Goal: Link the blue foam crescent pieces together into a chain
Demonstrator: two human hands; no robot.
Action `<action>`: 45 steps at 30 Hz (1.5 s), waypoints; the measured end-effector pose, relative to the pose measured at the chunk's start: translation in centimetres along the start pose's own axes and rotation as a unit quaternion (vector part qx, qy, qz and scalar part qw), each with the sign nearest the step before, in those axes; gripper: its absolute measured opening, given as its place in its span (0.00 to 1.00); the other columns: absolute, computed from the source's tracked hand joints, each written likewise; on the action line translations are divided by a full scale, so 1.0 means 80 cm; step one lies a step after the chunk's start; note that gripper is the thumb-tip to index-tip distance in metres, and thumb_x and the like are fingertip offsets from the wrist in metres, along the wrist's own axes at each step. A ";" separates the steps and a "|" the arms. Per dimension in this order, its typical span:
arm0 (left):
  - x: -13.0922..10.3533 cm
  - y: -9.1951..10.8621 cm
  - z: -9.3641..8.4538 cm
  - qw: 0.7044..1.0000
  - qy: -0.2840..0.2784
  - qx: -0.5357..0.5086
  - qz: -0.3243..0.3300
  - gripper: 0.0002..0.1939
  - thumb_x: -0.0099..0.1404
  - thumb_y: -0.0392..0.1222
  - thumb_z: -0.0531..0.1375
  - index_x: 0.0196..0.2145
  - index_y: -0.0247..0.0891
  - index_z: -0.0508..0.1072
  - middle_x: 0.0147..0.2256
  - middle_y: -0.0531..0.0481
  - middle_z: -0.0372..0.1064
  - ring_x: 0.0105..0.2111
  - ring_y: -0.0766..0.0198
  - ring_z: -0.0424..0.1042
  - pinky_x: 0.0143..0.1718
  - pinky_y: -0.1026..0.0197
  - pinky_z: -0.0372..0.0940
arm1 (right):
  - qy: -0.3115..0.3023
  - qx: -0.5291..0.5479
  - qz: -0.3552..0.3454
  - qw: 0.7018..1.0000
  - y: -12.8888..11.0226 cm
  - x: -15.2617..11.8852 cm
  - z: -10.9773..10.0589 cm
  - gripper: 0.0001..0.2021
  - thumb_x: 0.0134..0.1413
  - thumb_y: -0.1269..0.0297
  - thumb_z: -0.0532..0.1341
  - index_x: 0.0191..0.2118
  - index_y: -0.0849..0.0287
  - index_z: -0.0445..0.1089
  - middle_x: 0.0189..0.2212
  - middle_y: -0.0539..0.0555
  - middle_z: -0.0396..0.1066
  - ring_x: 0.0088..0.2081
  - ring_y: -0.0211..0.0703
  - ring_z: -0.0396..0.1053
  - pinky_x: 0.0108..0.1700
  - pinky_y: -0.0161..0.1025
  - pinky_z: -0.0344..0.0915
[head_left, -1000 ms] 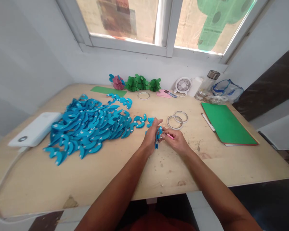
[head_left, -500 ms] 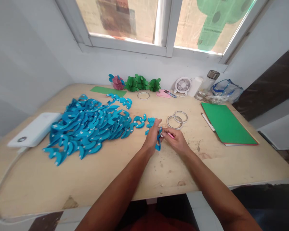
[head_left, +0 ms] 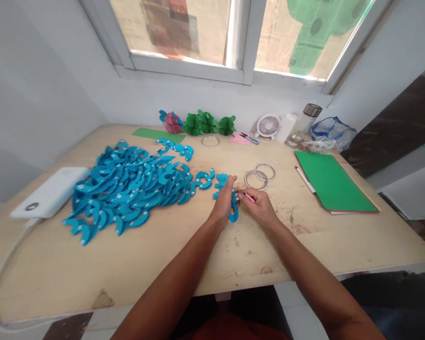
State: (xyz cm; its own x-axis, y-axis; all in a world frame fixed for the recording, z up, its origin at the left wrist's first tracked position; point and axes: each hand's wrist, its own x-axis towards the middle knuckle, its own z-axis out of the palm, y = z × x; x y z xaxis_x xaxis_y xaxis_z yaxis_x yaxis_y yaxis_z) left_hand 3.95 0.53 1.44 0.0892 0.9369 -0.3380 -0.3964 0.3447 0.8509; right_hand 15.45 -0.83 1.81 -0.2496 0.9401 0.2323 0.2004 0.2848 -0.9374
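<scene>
My left hand (head_left: pixel 224 204) is closed on a curved blue paper piece (head_left: pixel 233 215), which hangs below the fingers near the table's middle. Close beside it, my right hand (head_left: pixel 260 207) grips a slim pink-handled tool (head_left: pixel 250 198); its tip meets the blue paper, and its exact kind is too small to make out. Just behind my left hand lie a few blue paper pieces (head_left: pixel 221 179), partly hidden by it. To the left spreads a large heap of blue curved paper pieces (head_left: pixel 134 179) with small white patches on them.
Two tape rolls (head_left: pixel 257 179) lie beyond my right hand. A green paper stack (head_left: pixel 335 182) and a pen (head_left: pixel 305 179) are at right. A white power bank (head_left: pixel 51 191) with a cable sits at left. Green paper shapes (head_left: pixel 208 122), a small fan (head_left: pixel 268 125) and a bottle (head_left: pixel 306 123) line the back.
The blue paper in my left hand has turned and shows more of its curved face. Both hands stay in nearly the same place, the tool's tip still at the paper.
</scene>
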 end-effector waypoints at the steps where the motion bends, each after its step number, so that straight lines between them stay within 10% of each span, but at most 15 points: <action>1: 0.001 -0.001 0.000 1.000 0.003 -0.001 -0.002 0.34 0.56 0.66 0.52 0.54 0.42 0.65 0.25 0.52 0.64 0.20 0.70 0.62 0.18 0.69 0.55 | 0.003 0.000 0.003 1.000 0.001 0.000 0.000 0.14 0.55 0.57 0.57 0.25 0.61 0.70 0.24 0.51 0.70 0.28 0.39 0.67 0.34 0.34 0.62; 19: -0.004 -0.004 -0.005 0.958 -0.035 0.224 0.175 0.38 0.53 0.51 0.62 0.59 0.37 0.56 0.43 0.43 0.68 0.38 0.62 0.68 0.41 0.60 0.62 | 0.259 0.044 0.142 0.954 0.014 0.009 -0.016 0.19 0.45 0.50 0.61 0.20 0.64 0.70 0.12 0.43 0.48 0.17 0.30 0.44 0.20 0.32 0.44; 35: -0.005 0.005 -0.006 0.994 -0.025 0.076 0.069 0.25 0.50 0.46 0.63 0.46 0.34 0.72 0.27 0.49 0.70 0.20 0.69 0.66 0.18 0.68 0.58 | 0.261 0.092 0.154 0.949 0.019 0.009 -0.016 0.19 0.42 0.50 0.62 0.21 0.64 0.70 0.11 0.42 0.46 0.16 0.29 0.42 0.19 0.32 0.40; 45: -0.004 0.012 -0.013 0.999 -0.051 0.003 0.014 0.21 0.45 0.46 0.67 0.37 0.34 0.74 0.26 0.49 0.69 0.26 0.67 0.67 0.25 0.66 0.63 | 0.224 0.099 0.165 0.955 0.013 0.007 -0.018 0.19 0.42 0.49 0.63 0.23 0.64 0.70 0.10 0.41 0.44 0.15 0.28 0.41 0.18 0.32 0.37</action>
State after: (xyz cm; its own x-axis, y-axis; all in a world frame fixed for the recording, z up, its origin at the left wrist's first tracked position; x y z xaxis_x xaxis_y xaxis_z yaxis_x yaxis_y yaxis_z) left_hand 2.56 0.53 1.94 0.1697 0.9474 -0.2712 -0.3952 0.3175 0.8620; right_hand 16.87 0.29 1.31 0.2353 0.9712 -0.0375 0.0032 -0.0394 -0.9992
